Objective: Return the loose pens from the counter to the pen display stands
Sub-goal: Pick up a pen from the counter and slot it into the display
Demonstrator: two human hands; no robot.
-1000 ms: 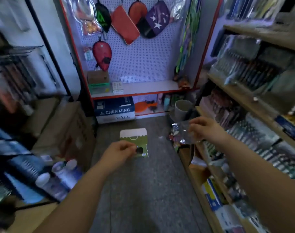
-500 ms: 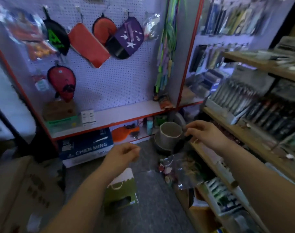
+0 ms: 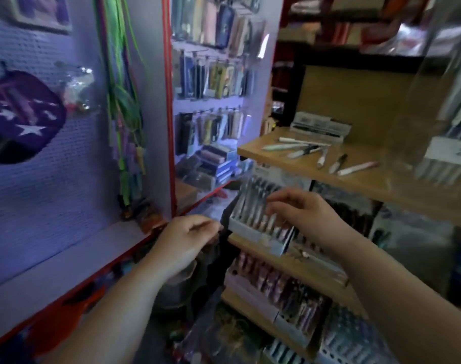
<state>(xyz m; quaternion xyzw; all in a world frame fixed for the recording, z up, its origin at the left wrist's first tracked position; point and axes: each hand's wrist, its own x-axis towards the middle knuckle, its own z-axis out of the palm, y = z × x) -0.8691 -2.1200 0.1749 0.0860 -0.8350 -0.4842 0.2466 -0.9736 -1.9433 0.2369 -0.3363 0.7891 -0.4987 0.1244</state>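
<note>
A stationery shop aisle is seen from above, blurred by motion. At far left, a purple pegboard (image 3: 53,179) is hung with a starred purple pouch (image 3: 22,116). Lower centre, the left hand (image 3: 187,240) is held at the shelf edge, fingers curled loosely inward; whether anything is pinched in it cannot be told. Just to its right, a pale pen display stand (image 3: 261,227), filled with upright pens, is tilted on a wooden shelf. The right hand (image 3: 303,214) is arched over that stand, fingers spread and bent downward, fingertips touching or nearly touching the pen tops; nothing is seen gripped. Above and further right, the loose pens (image 3: 321,156) are scattered on the upper wooden counter (image 3: 368,177), well apart from both hands. A likely risk is judged: the stand could be knocked or its pens dislodged by the hovering fingers, and round pens near the counter's front edge could be rolled off if reached for carelessly.
</note>
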